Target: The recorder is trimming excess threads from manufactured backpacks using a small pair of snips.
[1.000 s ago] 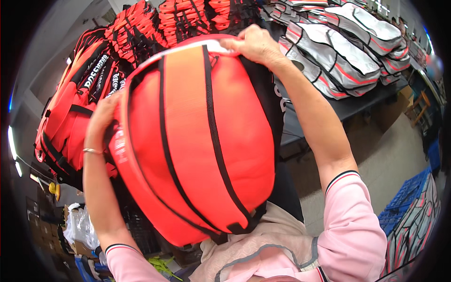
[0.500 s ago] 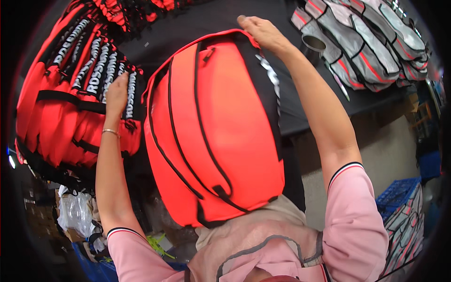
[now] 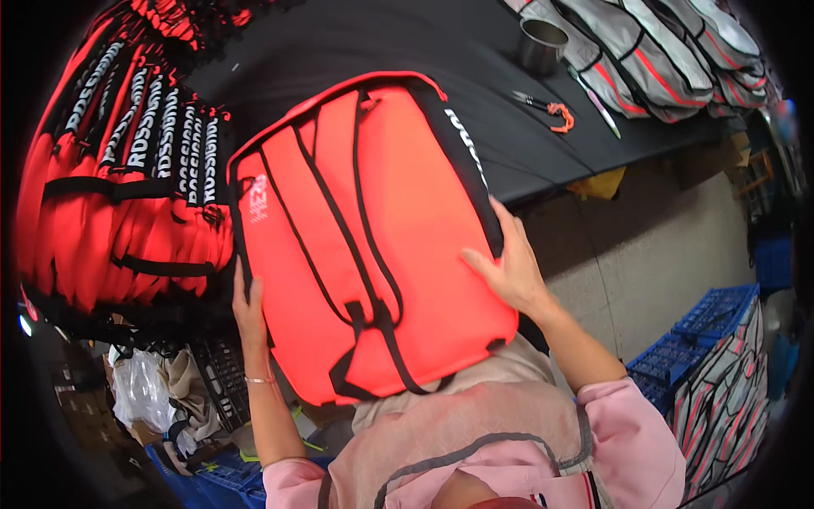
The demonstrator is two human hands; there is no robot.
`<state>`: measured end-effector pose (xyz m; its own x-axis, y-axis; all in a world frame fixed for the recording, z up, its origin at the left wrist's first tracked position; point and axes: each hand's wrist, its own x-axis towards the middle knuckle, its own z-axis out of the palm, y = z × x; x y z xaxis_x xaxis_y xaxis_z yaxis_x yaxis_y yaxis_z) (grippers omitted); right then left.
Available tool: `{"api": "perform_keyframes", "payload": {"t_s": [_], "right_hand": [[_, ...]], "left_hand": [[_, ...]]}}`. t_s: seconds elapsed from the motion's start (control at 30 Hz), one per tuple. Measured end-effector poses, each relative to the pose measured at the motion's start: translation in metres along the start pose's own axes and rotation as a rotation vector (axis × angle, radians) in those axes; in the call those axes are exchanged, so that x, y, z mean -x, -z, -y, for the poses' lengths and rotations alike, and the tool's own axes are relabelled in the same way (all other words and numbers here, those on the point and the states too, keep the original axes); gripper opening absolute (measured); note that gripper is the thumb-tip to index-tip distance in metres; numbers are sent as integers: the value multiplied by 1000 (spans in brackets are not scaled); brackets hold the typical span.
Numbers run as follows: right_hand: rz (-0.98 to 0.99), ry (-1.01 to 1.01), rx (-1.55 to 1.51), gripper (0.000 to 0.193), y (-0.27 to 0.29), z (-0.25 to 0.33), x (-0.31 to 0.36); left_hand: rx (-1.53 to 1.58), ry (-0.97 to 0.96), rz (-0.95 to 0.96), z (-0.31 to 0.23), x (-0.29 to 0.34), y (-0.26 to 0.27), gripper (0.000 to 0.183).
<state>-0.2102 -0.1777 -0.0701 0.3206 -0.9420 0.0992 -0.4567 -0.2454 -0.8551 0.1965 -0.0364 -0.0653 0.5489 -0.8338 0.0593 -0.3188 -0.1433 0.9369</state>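
A bright red-orange backpack [image 3: 432, 229] with black side panels lies against my lap and the table edge, its shoulder straps [image 3: 339, 220] facing up. My left hand [image 3: 248, 310] holds its left side low down, with the fingers partly hidden behind the edge. On the opposite side my right hand [image 3: 515, 267] grips the black side panel, thumb spread over the red face. White lettering runs along that side panel, and a small pale print shows at the upper left of the bag.
Folded red and black bags [image 3: 110, 220] are piled on the left. Across the black table [image 3: 407, 42] are a metal cup [image 3: 543, 44], snips with an orange-wrapped handle [image 3: 547, 110], a pen [image 3: 596, 103] and grey bag pieces [image 3: 644, 64]. Blue crates [image 3: 670, 365] stand low on the right.
Both hands have come down, the right from the bag's top corner and the left from beside the red pile, onto the bag's sides. The bag has turned slightly, showing its straps more fully.
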Motion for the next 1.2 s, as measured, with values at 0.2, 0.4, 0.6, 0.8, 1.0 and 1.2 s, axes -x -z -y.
{"api": "perform_keyframes", "payload": {"t_s": [0.2, 0.4, 0.6, 0.8, 1.0, 1.2], "right_hand": [[408, -31, 481, 58, 62, 30, -42], [-84, 376, 233, 19, 31, 47, -207], [-71, 597, 669, 17, -61, 34, -299], [-139, 757, 823, 14, -70, 22, -303], [-506, 1004, 603, 4, -41, 79, -253], [-616, 1214, 448, 25, -24, 137, -207]], "left_hand": [[-847, -53, -144, -60, -1, 3, 67], [-576, -692, 137, -136, -63, -85, 45], [-947, -753, 418, -90, -57, -176, 62], [-784, -686, 408, -60, -46, -174, 57], [-406, -990, -201, -123, -103, -148, 39], [-611, -1017, 19, -210, -160, -148, 60]]}}
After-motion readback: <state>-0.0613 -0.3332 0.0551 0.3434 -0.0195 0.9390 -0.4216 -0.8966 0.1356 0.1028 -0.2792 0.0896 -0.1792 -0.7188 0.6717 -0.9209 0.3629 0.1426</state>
